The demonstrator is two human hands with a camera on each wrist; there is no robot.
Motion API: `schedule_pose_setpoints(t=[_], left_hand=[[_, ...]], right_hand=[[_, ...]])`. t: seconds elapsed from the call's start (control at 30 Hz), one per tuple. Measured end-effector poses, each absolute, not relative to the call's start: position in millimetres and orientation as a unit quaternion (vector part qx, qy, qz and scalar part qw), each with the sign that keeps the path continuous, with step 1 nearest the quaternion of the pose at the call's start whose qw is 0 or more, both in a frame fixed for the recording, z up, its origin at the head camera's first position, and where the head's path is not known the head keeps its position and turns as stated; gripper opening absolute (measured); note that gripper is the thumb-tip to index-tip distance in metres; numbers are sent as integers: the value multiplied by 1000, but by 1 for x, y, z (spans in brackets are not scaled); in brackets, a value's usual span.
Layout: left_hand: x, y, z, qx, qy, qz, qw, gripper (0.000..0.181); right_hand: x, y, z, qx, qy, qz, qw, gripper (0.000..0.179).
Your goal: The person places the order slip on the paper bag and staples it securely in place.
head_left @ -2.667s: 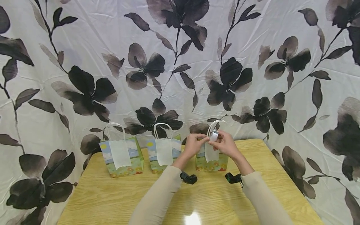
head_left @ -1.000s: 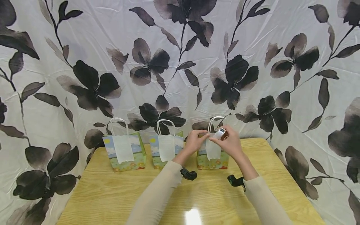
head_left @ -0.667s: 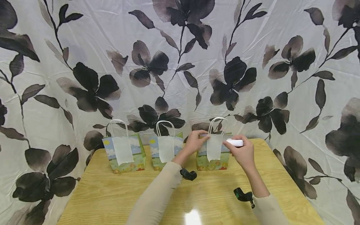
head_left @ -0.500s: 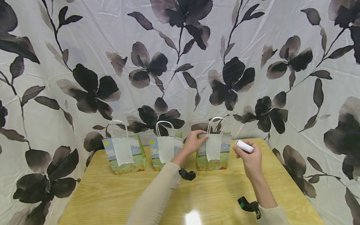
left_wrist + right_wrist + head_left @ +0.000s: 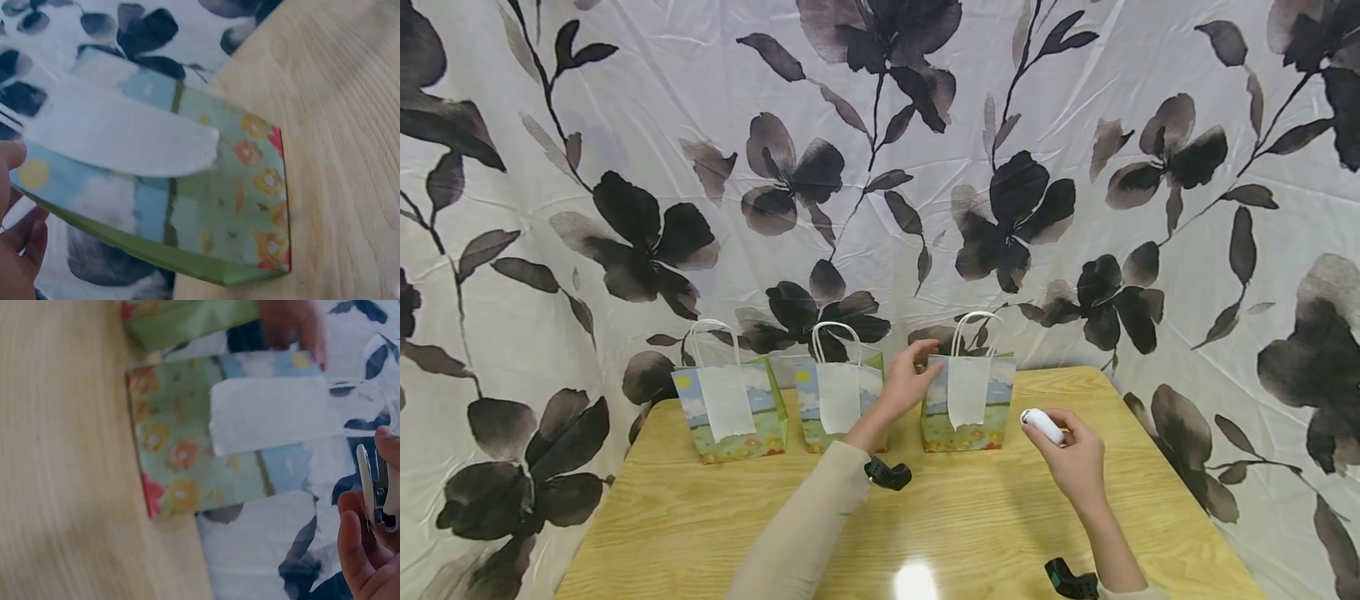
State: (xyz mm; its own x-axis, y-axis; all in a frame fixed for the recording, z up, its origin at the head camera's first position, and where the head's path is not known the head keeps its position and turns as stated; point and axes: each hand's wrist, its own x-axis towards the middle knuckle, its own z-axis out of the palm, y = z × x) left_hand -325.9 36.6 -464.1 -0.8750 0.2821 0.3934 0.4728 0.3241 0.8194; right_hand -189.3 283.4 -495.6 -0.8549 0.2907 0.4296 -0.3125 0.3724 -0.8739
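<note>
My right hand [image 5: 1077,454] grips a small white stapler [image 5: 1042,426] to the right of the bags; the right wrist view shows the stapler's metal jaw side [image 5: 379,487] between thumb and fingers. My left hand [image 5: 912,375] is at the upper left edge of the right-hand paper gift bag [image 5: 936,421], thumb and fingers parted and nothing pinched between them. Whether a fingertip still touches that edge I cannot tell. A white paper strip [image 5: 967,392] hangs down this bag's front below its white handles [image 5: 976,317]. In the left wrist view the strip [image 5: 125,134] bows outward from the printed front.
Two similar bags stand to the left, the middle bag [image 5: 872,385] and the left bag [image 5: 767,408], each with a white strip on its front. All stand near the back of the wooden table [image 5: 970,525], before a floral curtain [image 5: 880,208].
My right hand has drawn the stapler away from the right-hand bag's top, to the right and toward me. My left hand has loosened from the bag's edge and shifted slightly left.
</note>
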Motion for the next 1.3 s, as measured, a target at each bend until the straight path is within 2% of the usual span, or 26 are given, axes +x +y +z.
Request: schedule_pose_setpoints(t=[0.17, 0.27, 0.5, 0.87, 1.1, 1.3], left_hand=[[-307, 34, -445, -258, -812, -510, 123, 45], [-294, 30, -436, -277, -814, -492, 139, 42], [-255, 2, -440, -307, -820, -478, 70, 30], [-207, -69, -491, -268, -846, -461, 4, 17], [-176, -126, -543, -222, -850, -472, -76, 21], [-155, -160, -559, -162, -849, -498, -68, 19]], right_hand=[[-188, 284, -510, 13, -843, 441, 307, 25], [-189, 285, -518, 7, -866, 393, 309, 26], [-189, 293, -530, -46, -906, 333, 259, 33], [-184, 305, -551, -79, -928, 331, 153, 40], [-176, 311, -564, -96, -933, 323, 123, 43], [-181, 309, -564, -97, -934, 326, 111, 43]])
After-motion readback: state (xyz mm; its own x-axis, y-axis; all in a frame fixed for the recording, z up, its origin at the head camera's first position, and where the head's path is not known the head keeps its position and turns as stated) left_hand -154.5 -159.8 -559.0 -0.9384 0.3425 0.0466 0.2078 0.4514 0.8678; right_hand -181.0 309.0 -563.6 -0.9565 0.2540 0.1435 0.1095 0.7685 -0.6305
